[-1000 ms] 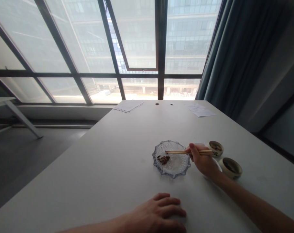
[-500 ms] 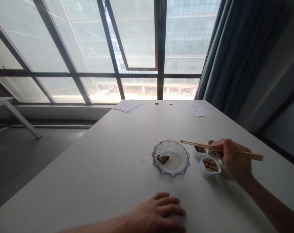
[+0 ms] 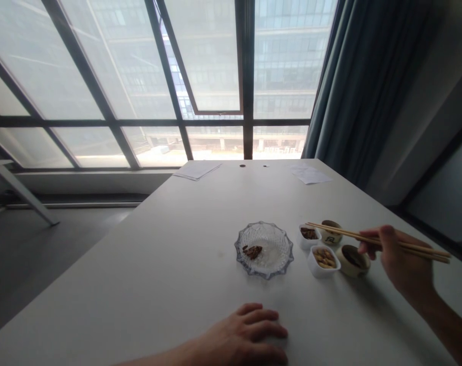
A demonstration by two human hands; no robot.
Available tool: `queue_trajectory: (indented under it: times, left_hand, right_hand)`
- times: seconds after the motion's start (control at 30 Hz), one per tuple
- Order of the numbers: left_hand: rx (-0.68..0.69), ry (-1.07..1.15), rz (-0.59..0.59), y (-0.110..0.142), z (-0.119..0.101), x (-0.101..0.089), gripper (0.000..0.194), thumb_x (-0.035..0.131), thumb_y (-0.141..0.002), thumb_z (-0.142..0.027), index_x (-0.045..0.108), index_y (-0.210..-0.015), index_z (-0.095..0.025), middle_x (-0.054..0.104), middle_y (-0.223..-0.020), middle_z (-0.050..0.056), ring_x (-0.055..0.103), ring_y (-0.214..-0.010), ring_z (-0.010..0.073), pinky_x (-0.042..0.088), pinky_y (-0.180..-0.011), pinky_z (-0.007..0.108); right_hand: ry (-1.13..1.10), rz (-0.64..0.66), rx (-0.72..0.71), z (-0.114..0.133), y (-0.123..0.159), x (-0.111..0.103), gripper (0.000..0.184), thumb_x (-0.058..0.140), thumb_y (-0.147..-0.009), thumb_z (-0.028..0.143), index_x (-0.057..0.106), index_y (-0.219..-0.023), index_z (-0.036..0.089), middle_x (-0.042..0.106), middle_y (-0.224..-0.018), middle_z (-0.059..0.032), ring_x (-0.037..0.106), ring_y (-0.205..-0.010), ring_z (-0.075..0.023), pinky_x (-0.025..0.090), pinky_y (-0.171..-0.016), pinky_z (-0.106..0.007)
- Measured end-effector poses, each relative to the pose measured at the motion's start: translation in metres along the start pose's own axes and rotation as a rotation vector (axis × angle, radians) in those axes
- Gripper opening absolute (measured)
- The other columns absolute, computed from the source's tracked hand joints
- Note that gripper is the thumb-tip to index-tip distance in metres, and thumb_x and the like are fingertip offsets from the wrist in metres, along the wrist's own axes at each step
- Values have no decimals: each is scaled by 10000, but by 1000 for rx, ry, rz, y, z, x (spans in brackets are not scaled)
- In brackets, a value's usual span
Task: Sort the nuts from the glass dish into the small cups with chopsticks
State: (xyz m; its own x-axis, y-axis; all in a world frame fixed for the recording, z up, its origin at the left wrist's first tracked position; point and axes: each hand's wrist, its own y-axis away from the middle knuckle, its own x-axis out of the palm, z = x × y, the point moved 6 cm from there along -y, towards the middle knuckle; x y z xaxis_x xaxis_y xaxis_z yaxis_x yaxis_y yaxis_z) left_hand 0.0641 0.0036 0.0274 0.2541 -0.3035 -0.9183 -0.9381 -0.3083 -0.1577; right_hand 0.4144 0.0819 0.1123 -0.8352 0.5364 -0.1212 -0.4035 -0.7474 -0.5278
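Observation:
My right hand is closed on a pair of wooden chopsticks whose tips reach left above a small round cup. Just left of the hand stands another round cup with dark contents. Two small white dishes sit beside them, the far white dish with dark pieces and the near white dish with pale nuts. A glass plate holding a few dark pieces lies further left. My left hand rests flat on the white table, fingers stretched out, holding nothing.
Sheets of paper lie at the table's far left edge, and another sheet at the far right. A large window fills the wall behind, with a dark curtain at its right. A second table's leg shows on the left.
My right hand has drawn the chopsticks back from over the glass plate to the right, past the white dishes, to the round cups. The left hand has stayed flat.

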Motion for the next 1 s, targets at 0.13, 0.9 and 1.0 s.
queue_trajectory:
  times: [0.13, 0.9, 1.0]
  left_hand:
    - [3, 14, -6, 0, -1, -2, 247, 584, -1103, -277, 636, -1344, -281, 639, -1526, 44, 525, -1487, 251, 310, -1305, 398]
    - [25, -30, -60, 3, 1, 4, 243, 580, -1110, -298, 644, -1343, -281, 648, -1518, 27, 533, -1482, 240, 294, -1314, 390]
    - [27, -38, -65, 3, 1, 5, 228, 561, -1122, -294, 648, -1333, -287, 647, -1519, 10, 534, -1481, 223, 291, -1312, 371]
  right_hand:
    - [-40, 42, -2, 12, 2, 12, 439, 738, -934, 645, 840, -831, 231, 756, -648, -112, 695, -501, -250, 592, -466, -355]
    - [-181, 412, 236, -9, 45, 133, 582, 705, -863, 796, 773, -706, 240, 794, -664, -128, 789, -546, -306, 704, -547, -389]
    - [-176, 375, 225, -6, 43, 128, 606, 688, -871, 804, 762, -694, 229, 789, -652, -130, 790, -545, -306, 701, -537, -379]
